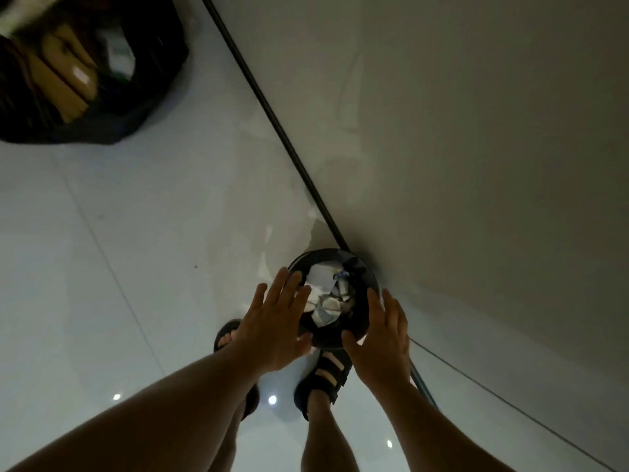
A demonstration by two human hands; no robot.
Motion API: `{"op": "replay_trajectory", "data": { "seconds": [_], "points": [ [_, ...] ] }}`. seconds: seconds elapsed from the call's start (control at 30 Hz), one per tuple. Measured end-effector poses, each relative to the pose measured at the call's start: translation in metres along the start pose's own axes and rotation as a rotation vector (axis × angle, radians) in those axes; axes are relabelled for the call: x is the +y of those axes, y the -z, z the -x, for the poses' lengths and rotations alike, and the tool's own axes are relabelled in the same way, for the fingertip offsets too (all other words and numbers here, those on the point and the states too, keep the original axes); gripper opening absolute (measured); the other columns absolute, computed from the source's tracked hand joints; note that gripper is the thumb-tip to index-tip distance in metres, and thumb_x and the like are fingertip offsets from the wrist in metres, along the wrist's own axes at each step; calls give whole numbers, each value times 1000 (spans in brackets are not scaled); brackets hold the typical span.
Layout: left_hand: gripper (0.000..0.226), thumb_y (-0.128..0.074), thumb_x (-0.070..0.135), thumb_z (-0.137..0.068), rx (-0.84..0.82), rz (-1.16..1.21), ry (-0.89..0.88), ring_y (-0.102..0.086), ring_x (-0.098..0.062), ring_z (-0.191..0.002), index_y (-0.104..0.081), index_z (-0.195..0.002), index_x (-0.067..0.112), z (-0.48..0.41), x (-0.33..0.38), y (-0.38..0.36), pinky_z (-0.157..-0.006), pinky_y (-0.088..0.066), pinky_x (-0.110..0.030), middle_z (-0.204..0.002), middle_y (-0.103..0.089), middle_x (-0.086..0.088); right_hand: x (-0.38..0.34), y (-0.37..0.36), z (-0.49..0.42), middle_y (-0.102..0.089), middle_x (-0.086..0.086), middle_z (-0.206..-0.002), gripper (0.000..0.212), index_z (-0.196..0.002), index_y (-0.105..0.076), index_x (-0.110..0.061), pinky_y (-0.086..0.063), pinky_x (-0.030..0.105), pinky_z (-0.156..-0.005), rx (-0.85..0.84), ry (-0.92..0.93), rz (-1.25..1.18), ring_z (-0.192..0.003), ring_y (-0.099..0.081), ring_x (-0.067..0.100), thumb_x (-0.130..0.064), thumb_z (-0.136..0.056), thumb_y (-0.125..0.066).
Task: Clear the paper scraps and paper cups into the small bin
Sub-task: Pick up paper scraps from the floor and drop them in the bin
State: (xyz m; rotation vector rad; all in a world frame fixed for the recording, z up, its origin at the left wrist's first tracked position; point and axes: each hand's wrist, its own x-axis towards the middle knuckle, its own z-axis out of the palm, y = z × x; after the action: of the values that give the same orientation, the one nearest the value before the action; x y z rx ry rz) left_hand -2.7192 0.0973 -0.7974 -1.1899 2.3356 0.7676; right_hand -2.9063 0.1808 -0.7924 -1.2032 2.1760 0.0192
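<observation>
A small round black bin stands on the pale tiled floor against the wall, seen from straight above. White crumpled paper scraps fill its inside. My left hand hovers over the bin's left rim with fingers spread and straight, holding nothing. On the bin's right side my right hand is also spread flat and empty. Whether either hand touches the rim I cannot tell. No paper cup is plainly visible among the scraps.
My two feet in black sandals stand just below the bin. A large black bag holding cardboard boxes sits at the top left. A grey wall with a dark skirting line runs diagonally on the right.
</observation>
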Motion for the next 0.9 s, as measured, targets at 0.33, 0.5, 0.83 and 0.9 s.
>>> {"op": "replay_trajectory", "data": {
  "seconds": [0.33,0.5,0.83,0.9],
  "points": [
    [90,-44,61,-86,123,-87,-172,13,-26,-147,-4,-153,17,102,74,205,-117,-5,-49,-161,6,-6,-64,166,139,-3,-7,-162,85,-153,-9,-37,-18,45,-117,132,-16,-116,-149,1,21,-52,-87,-61],
    [90,-46,60,-86,80,-113,-287,13,-25,-147,-2,-153,19,150,105,255,-118,-2,-49,-161,6,-4,-68,197,237,-3,-8,-162,82,-153,-10,-38,-22,44,-117,298,-221,-211,-148,-3,20,-54,-88,-59],
    [87,-44,58,-87,-48,-438,-780,11,-25,-147,-2,-153,20,250,246,248,-118,-1,-49,-161,5,-4,-42,165,446,-10,-7,-160,79,-152,-17,-34,-32,32,-110,594,-771,-462,-146,-13,16,-52,-87,-58],
    [86,-44,58,-88,-54,-507,-895,10,-24,-147,-2,-153,20,278,285,237,-118,-1,-48,-161,5,-3,-29,159,488,-10,-6,-160,79,-153,-16,-34,-31,31,-111,694,-879,-501,-146,-12,16,-53,-88,-57]
  ]
}}
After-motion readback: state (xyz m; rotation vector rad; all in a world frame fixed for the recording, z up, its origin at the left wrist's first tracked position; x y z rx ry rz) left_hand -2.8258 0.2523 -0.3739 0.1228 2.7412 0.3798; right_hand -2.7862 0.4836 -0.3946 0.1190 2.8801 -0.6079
